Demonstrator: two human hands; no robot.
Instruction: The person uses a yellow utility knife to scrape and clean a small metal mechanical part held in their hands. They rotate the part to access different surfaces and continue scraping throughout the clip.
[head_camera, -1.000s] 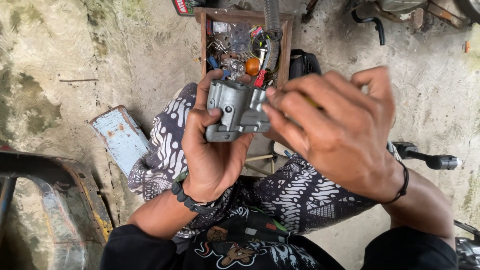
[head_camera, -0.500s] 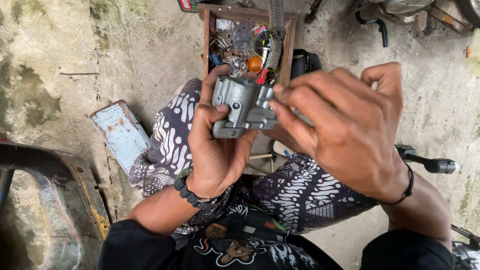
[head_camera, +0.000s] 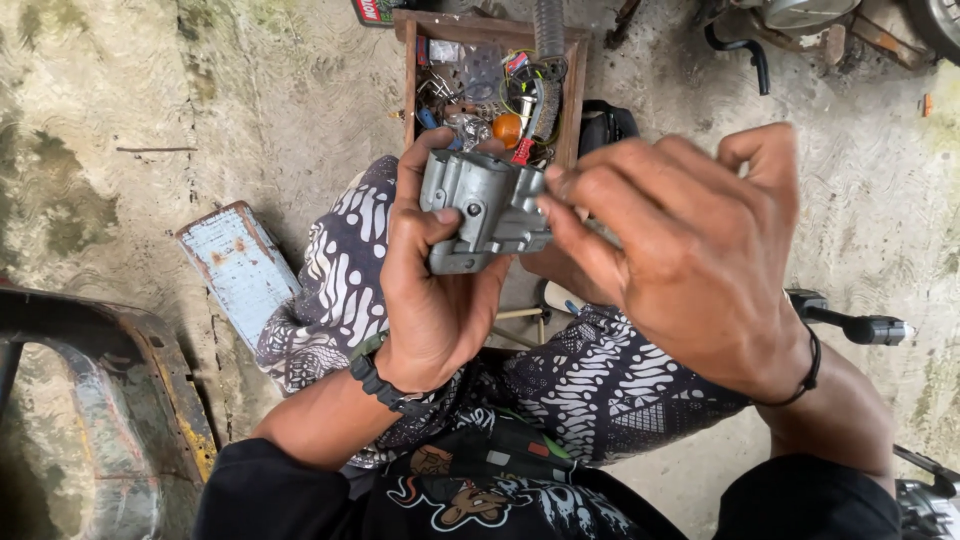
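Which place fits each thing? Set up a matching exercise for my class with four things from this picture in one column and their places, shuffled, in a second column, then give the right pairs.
Things
1. grey metal part
2. wooden box of small parts
3. pale blue board
4. black beaded bracelet

Places
A. flat on the ground beside the person's knee
B. around the wrist of the left hand
C. gripped in the left hand, with the right hand at its side
D. on the ground ahead, beyond both hands

Pairs: 1-C, 2-D, 3-A, 4-B
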